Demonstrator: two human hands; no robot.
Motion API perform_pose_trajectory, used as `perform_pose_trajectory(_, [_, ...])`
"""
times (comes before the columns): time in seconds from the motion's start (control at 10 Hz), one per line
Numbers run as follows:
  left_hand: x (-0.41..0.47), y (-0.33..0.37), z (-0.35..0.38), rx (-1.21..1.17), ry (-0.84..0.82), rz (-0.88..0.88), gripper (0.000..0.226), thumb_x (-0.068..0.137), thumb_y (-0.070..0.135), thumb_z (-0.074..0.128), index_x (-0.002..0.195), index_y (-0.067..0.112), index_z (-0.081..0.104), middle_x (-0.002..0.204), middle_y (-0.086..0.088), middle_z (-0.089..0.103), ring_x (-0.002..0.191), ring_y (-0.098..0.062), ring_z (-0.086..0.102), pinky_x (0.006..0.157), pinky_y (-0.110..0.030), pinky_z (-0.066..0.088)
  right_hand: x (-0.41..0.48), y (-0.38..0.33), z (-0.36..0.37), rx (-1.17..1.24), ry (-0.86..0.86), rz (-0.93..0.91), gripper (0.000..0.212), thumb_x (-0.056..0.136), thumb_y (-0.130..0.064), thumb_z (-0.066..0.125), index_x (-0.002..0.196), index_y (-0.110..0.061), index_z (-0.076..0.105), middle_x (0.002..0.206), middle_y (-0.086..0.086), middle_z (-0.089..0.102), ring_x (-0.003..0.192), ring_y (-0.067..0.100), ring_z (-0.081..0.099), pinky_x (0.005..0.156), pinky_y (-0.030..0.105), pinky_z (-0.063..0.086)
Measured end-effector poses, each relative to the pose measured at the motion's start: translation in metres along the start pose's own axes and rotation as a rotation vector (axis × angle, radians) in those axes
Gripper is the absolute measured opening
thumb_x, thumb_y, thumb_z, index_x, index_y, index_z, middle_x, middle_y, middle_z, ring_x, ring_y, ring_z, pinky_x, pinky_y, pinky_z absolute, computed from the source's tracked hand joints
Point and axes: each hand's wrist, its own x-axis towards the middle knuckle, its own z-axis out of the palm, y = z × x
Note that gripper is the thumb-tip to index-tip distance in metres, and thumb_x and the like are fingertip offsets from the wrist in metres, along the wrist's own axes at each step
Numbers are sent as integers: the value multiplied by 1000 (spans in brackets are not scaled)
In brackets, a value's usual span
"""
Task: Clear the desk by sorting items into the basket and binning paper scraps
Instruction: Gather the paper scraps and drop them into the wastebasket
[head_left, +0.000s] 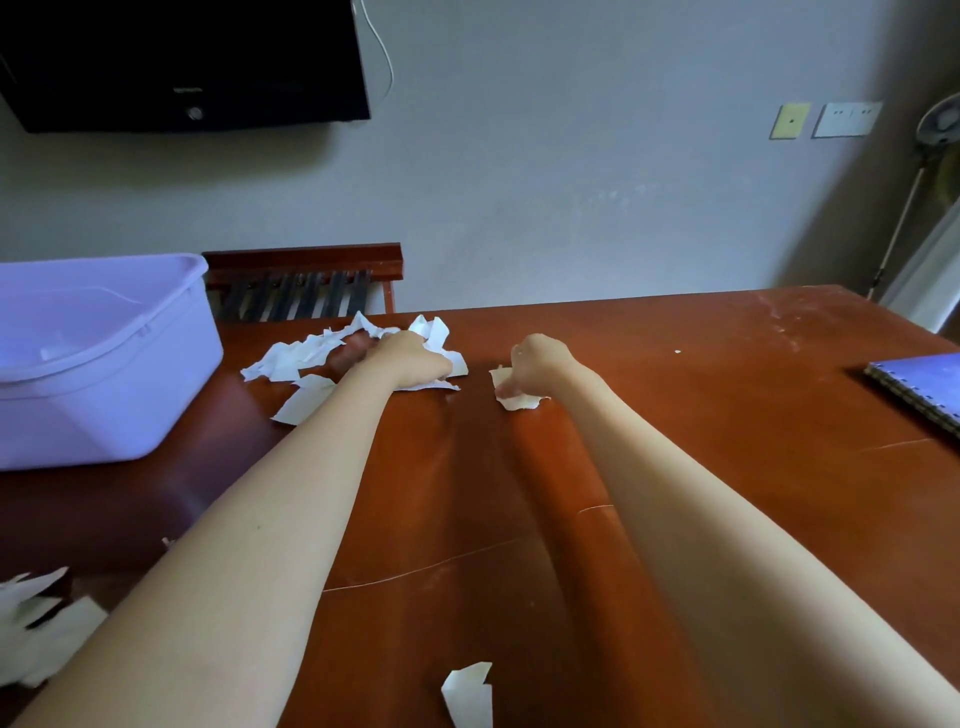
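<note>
A heap of torn white paper scraps (306, 358) lies near the far edge of the red-brown desk (675, 441). My left hand (402, 358) lies on this heap with fingers curled into the scraps. My right hand (535, 361) pinches a single small scrap (519, 400) lying a little to the right of the heap. A pale purple plastic basket (104, 353) stands at the left of the desk. More scraps lie at the near left corner (41, 623) and one at the near edge (470, 693).
A purple spiral notebook (922, 387) lies at the desk's right edge. Behind the desk stand a wooden slatted rack (301, 283) and a wall with a dark screen (182, 62). A fan stand (904, 208) leans at the far right.
</note>
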Motion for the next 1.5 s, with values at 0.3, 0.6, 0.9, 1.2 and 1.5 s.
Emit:
perform_pose_trajectory(0.3, [13, 2, 20, -70, -9, 79, 48, 89, 23, 54, 132, 7, 41, 128, -28, 47, 115, -43, 51, 100, -59, 40, 1, -10, 9, 313, 132, 69, 36, 84, -12, 49, 52, -11, 32, 53, 0, 37, 49, 17, 32, 47, 23, 24])
perform_pose_trajectory(0.6, [3, -11, 24, -405, 85, 34, 35, 97, 10, 43, 132, 13, 48, 111, -16, 57, 97, -26, 55, 83, -31, 48, 2, -32, 10, 588, -21, -94, 27, 85, -13, 54, 59, -14, 45, 51, -1, 49, 49, 13, 46, 50, 19, 37])
perform_pose_trajectory(0.9, [-15, 13, 17, -1224, 50, -284, 5, 90, 7, 58, 94, 7, 56, 76, -3, 58, 78, -21, 60, 75, -28, 50, -12, -35, 18, 1213, 200, 47, 16, 82, -5, 62, 90, -16, 54, 97, 4, 58, 92, 23, 57, 83, 36, 51])
perform_pose_trajectory(1.2, [-52, 18, 0, -1024, -122, -58, 24, 88, 38, 50, 95, 17, 58, 112, -4, 60, 116, -24, 54, 90, -37, 42, -53, -22, -3, 1299, 229, 250, 25, 84, 5, 52, 101, -10, 64, 95, 4, 62, 90, 21, 59, 70, 24, 50])
perform_pose_trajectory(1.5, [-55, 22, 37, -28, 10, 51, 57, 97, 49, 33, 140, 11, 37, 143, -16, 37, 133, -35, 33, 107, -42, 30, -72, 6, 6, 1245, 256, 437, 41, 91, -8, 51, 132, -5, 48, 94, 2, 54, 104, 25, 58, 84, 28, 48])
